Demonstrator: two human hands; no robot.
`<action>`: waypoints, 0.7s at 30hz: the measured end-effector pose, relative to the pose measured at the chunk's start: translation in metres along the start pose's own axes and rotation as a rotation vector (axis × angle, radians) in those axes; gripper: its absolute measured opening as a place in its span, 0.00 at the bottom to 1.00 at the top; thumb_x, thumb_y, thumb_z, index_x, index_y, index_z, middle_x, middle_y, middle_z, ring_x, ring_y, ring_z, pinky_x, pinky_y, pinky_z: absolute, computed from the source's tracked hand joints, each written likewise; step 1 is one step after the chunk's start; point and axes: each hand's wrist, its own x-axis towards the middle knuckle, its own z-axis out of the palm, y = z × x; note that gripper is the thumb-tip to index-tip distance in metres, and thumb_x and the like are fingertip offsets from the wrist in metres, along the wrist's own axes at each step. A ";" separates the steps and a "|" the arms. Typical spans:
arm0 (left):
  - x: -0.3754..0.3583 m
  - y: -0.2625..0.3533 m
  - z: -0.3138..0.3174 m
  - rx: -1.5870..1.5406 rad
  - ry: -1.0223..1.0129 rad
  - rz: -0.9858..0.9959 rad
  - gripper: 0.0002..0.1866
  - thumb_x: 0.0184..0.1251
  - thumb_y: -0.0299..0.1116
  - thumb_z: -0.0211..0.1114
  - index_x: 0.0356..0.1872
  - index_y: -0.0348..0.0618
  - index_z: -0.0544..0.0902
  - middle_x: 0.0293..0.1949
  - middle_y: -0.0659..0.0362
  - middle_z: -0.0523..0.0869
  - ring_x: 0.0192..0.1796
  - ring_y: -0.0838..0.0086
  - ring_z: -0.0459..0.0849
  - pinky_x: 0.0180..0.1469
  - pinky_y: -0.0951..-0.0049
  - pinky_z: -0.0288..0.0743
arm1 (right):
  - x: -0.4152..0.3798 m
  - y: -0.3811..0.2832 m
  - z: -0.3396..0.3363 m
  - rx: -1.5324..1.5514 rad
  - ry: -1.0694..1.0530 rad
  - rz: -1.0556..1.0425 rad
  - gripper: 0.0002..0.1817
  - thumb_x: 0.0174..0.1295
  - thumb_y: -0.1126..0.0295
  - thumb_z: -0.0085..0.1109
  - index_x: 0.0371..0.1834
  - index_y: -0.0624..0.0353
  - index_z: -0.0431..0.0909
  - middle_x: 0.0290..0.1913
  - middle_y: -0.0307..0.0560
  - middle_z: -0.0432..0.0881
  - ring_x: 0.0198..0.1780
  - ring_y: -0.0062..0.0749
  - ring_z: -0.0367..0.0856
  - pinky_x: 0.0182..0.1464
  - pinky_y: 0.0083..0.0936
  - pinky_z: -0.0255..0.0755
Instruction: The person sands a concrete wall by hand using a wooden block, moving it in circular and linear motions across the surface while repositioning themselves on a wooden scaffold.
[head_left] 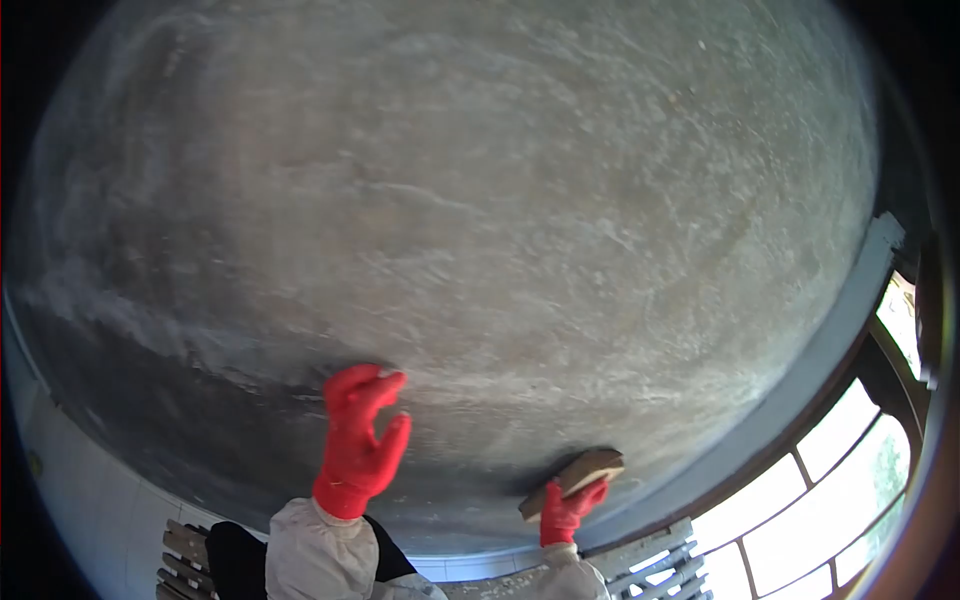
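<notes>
My left hand, in a red glove, is raised in front of the grey plastered surface. Its fingers curve with the thumb apart, and nothing shows between them. Lower and to the right, my right hand is also in a red glove and grips a brown plastering float. The float is tilted, its right end higher, and lies close against the plaster. Pale, dusty sleeves cover both forearms.
A window with dark curved frames stands at the lower right, beside a grey band edging the plaster. Slatted planks lie below on the right, with more slats at the lower left. White tiled wall shows at far left.
</notes>
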 end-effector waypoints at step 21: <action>-0.001 -0.020 -0.101 -0.163 0.165 -0.275 0.14 0.66 0.25 0.65 0.52 0.43 0.81 0.48 0.58 0.78 0.47 0.74 0.81 0.49 0.75 0.75 | -0.021 -0.076 0.038 0.043 0.216 -0.198 0.53 0.51 0.63 0.69 0.79 0.59 0.47 0.75 0.68 0.50 0.74 0.61 0.53 0.73 0.46 0.51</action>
